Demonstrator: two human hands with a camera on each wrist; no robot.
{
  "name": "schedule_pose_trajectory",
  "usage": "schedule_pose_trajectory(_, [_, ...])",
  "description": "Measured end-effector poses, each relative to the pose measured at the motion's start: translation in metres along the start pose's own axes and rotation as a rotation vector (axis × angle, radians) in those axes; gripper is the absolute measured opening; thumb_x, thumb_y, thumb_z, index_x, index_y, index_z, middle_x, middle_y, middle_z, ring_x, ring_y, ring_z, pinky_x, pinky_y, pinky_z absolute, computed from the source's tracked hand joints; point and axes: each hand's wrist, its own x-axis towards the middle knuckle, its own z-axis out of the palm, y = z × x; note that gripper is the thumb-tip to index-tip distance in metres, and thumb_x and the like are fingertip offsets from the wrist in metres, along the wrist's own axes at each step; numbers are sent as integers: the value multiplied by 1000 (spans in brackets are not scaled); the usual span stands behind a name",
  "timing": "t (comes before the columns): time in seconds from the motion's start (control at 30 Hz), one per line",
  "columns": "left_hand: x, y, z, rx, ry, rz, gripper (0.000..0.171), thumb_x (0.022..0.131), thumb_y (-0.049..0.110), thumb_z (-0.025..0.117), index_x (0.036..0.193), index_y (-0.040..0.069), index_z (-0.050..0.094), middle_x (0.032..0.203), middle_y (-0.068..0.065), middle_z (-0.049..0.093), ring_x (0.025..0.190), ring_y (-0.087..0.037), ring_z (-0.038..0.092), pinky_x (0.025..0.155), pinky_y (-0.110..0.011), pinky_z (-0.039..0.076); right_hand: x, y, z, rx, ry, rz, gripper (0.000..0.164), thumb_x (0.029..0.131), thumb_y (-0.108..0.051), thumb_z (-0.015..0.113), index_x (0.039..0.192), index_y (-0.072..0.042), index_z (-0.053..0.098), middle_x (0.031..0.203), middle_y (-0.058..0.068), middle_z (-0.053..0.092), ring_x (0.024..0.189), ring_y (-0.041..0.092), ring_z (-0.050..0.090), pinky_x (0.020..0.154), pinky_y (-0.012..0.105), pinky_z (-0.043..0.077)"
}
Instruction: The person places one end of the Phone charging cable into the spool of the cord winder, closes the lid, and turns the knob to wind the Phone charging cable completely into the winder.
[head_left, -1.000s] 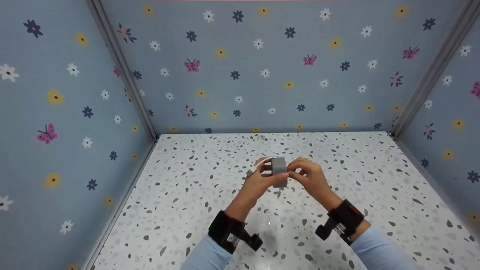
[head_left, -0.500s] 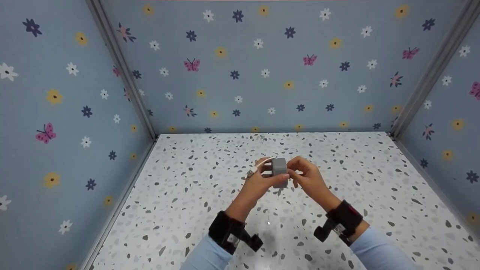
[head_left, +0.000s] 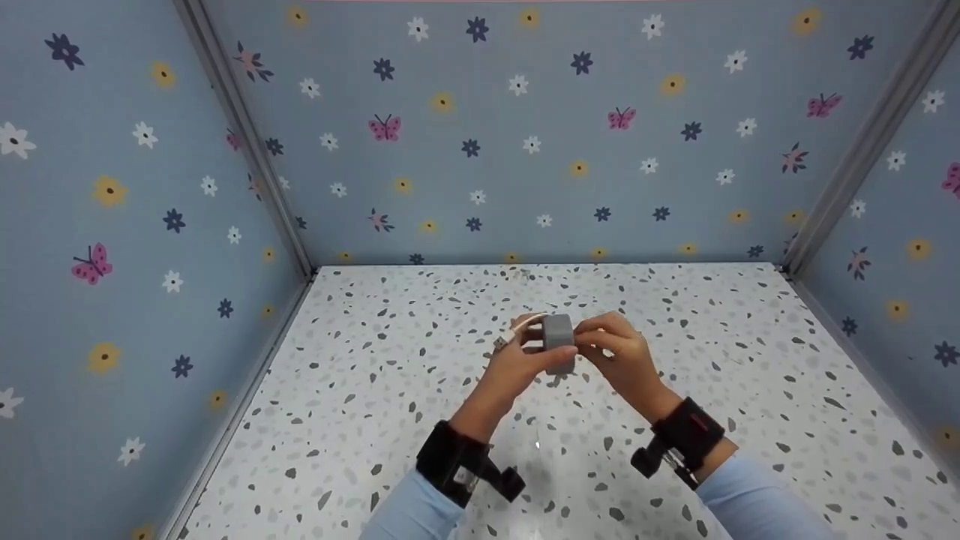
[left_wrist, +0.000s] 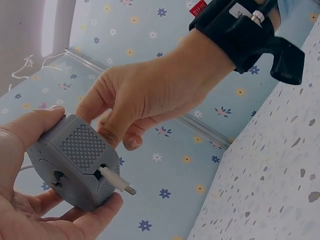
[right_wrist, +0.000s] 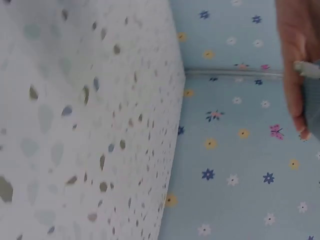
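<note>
A grey, many-sided cable winder (head_left: 558, 334) with textured panels is held above the table. My left hand (head_left: 516, 367) grips it from the left, the thumb on the near side and the fingers beyond. In the left wrist view a white cable end with a small metal plug (left_wrist: 119, 181) sticks out of a slot in the winder (left_wrist: 82, 145). A white cable (head_left: 530, 321) with a USB plug (head_left: 500, 343) hangs over my left hand. My right hand (head_left: 626, 356) pinches at the winder's right side with curled fingers; the exact contact is hidden.
Below both hands lies a white speckled table (head_left: 420, 450). Blue flowered panels (head_left: 510, 150) stand at the back and both sides, joined by grey metal posts (head_left: 247, 142). Each wrist wears a black camera strap (head_left: 454, 461).
My right fingers loosened and shifted at the winder's right side, then closed together against it again. The left hand and the winder stay almost still.
</note>
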Motion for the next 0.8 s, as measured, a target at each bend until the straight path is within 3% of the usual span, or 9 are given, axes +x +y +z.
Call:
schedule_pose_trajectory(0.03, [0,0,0,4,0,1,75,79,43,78,142,28,41,134,-6,50,123,-25,53,95,-39,49,0,4,1,-74,44,-138,8,85,2,70,85,-4,74,93,8,68,82,22,60,67,24,50])
schedule_pose_trajectory(0.1, [0,0,0,4,-2,0,75,79,44,78,143,28,41,133,-5,50,122,-24,53,94,-38,50,2,9,1,-159,99,-312,10,89,-3,68,81,-4,75,90,9,70,80,23,60,69,28,51])
schedule_pose_trajectory(0.2, [0,-1,-1,7,0,-10,78,79,45,78,144,26,39,134,-5,49,124,-24,53,95,-38,49,2,13,2,-182,96,-337,15,92,-10,66,80,-5,74,88,7,71,81,24,63,72,29,54])
schedule_pose_trajectory(0.3, [1,-1,-1,5,11,-7,78,79,43,78,144,23,40,134,-6,50,124,-25,52,95,-39,49,0,13,3,-93,19,-157,8,89,-7,67,83,-5,72,88,7,69,81,20,62,72,23,53])
schedule_pose_trajectory(0.47, [3,-1,0,13,39,7,76,80,38,78,144,17,42,133,-10,50,122,-27,53,95,-40,50,-1,0,8,169,-96,341,11,87,7,64,88,-4,66,84,8,61,67,9,55,48,25,50])
schedule_pose_trajectory(0.6, [4,-2,1,9,53,16,76,81,34,79,144,14,42,135,-13,49,121,-28,54,93,-39,51,4,-17,11,215,-147,683,7,96,-4,57,94,-3,64,81,5,59,58,9,52,44,31,48])
schedule_pose_trajectory(0.7, [4,-4,2,-1,59,28,75,81,31,79,143,13,42,136,-14,49,119,-30,55,92,-39,51,10,-28,11,212,-174,850,12,99,-9,54,96,-2,63,76,4,57,53,11,50,46,31,48])
schedule_pose_trajectory(0.8, [4,-5,2,-7,54,40,72,81,29,79,142,12,43,135,-16,48,116,-30,56,91,-38,52,15,-35,10,207,-187,955,13,100,-9,53,96,-1,63,73,5,56,50,14,49,45,29,47])
